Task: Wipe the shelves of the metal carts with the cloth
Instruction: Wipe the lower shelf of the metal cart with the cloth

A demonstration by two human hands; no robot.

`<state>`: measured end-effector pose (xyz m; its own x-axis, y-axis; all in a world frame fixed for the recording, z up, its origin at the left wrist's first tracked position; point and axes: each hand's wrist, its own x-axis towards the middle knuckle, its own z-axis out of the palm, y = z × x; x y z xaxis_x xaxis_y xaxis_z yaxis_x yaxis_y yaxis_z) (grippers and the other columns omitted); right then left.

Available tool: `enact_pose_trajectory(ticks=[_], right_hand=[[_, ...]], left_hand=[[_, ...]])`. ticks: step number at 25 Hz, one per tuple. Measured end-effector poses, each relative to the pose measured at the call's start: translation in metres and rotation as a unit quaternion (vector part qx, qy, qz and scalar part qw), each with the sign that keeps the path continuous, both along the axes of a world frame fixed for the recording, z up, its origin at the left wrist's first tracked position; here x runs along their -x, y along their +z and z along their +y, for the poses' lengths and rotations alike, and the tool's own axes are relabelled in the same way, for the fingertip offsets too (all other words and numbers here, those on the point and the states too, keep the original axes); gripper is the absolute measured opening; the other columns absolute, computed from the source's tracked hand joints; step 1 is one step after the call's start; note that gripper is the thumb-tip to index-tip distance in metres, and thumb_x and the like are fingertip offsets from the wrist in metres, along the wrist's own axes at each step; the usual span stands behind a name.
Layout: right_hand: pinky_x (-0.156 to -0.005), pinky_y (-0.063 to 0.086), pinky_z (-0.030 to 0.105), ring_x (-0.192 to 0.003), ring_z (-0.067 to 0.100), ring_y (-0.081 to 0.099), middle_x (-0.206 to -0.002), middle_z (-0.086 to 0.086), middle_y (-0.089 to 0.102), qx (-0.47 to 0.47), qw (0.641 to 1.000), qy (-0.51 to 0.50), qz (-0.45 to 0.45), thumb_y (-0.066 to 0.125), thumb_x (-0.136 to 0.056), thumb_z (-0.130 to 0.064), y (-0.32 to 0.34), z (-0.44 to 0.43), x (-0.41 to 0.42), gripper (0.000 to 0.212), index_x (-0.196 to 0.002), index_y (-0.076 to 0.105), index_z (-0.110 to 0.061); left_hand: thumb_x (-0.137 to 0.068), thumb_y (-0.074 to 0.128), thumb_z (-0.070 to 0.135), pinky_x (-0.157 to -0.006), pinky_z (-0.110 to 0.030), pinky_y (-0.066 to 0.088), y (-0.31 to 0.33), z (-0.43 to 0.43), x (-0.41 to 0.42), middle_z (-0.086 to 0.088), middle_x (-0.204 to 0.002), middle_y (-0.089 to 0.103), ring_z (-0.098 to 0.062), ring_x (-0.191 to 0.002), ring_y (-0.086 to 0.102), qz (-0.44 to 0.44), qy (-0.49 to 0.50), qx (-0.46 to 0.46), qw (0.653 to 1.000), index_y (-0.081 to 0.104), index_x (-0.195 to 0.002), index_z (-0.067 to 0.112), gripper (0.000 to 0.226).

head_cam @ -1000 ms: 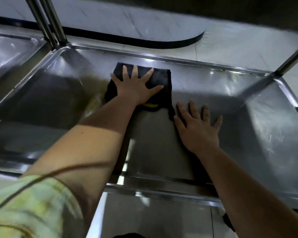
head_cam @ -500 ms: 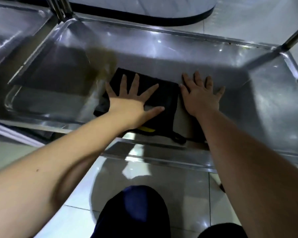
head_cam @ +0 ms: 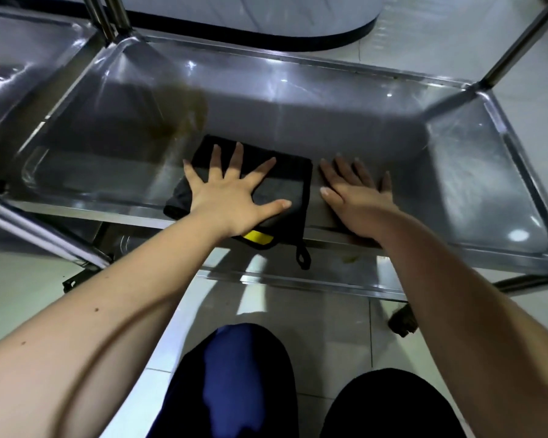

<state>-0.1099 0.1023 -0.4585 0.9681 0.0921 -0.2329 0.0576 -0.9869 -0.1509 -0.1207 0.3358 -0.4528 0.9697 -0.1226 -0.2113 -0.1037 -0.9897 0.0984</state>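
Cloth (head_cam: 295, 180) lies at the near edge of the shelf (head_cam: 472, 184), pressed under the flat, splayed left hand (head_cam: 228, 200). The right hand (head_cam: 355, 194) rests flat and empty just right of it.

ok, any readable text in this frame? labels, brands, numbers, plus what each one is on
Nothing in the head view can be read.
Yellow tag on the black cloth: partly covered by the left hand; no lettering can be made out on the part that shows.
Metal cart shelf: only glare and reflections, no stamp, number or sticker visible.
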Motion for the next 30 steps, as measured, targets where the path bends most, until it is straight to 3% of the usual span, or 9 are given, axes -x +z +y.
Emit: enact_pose_trajectory(ticks=[4, 13, 19, 27, 30], right_hand=[[-0.118, -0.006, 0.052, -0.150, 0.016, -0.004, -0.162, -0.017, -0.002, 0.000, 0.999, -0.012, -0.048, 0.019, -0.102, -0.050, -0.004, -0.005, 0.024, 0.050, -0.151, 0.007, -0.048], [-0.118, -0.005, 0.053, -0.150, 0.021, -0.006, -0.162, -0.015, -0.003, 0.018, 0.999, -0.025, -0.039, 0.016, -0.101, -0.053, -0.002, 0.002, 0.022, 0.051, -0.151, 0.004, -0.049], [-0.119, -0.007, 0.053, -0.148, 0.035, -0.009, -0.163, -0.014, -0.004, 0.039, 0.998, -0.038, -0.033, 0.015, -0.100, -0.058, -0.004, 0.000, 0.024, 0.052, -0.150, 0.004, -0.051], [-0.120, -0.003, 0.051, -0.148, 0.036, -0.007, -0.162, -0.015, -0.005, 0.057, 0.997, -0.053, -0.019, 0.014, -0.099, -0.059, -0.003, 0.002, 0.021, 0.053, -0.150, 0.000, -0.052], [-0.119, -0.002, 0.052, -0.148, 0.039, -0.005, -0.163, -0.013, 0.002, 0.040, 0.993, -0.107, -0.028, 0.022, -0.101, -0.053, -0.001, 0.013, 0.022, 0.053, -0.152, 0.011, -0.047]], left_hand=[[-0.069, 0.013, 0.095, -0.107, -0.071, -0.012, 0.003, -0.003, 0.001, 0.002, -0.162, -0.017, -0.034, -0.147, -0.019, 0.005, 0.003, -0.008, 1.000, -0.008, -0.143, 0.063, 0.084], [-0.083, 0.018, 0.083, -0.104, -0.074, -0.013, 0.021, -0.016, -0.006, -0.009, -0.158, -0.027, -0.039, -0.142, -0.028, 0.079, 0.016, -0.023, 0.996, -0.011, -0.147, 0.055, 0.075], [-0.062, 0.012, 0.100, -0.093, -0.081, -0.017, 0.014, -0.025, -0.001, -0.005, -0.160, -0.024, -0.042, -0.140, -0.031, 0.039, 0.054, 0.000, 0.998, -0.005, -0.144, 0.061, 0.093], [-0.063, 0.010, 0.099, -0.102, -0.079, -0.008, 0.015, 0.088, -0.016, 0.001, -0.163, -0.015, -0.040, -0.146, -0.018, 0.018, 0.136, -0.006, 0.990, 0.001, -0.147, 0.059, 0.094], [-0.063, 0.008, 0.098, -0.103, -0.078, -0.007, 0.016, 0.115, -0.015, 0.000, -0.163, -0.015, -0.041, -0.146, -0.018, 0.019, 0.155, -0.012, 0.988, -0.002, -0.147, 0.059, 0.092]])
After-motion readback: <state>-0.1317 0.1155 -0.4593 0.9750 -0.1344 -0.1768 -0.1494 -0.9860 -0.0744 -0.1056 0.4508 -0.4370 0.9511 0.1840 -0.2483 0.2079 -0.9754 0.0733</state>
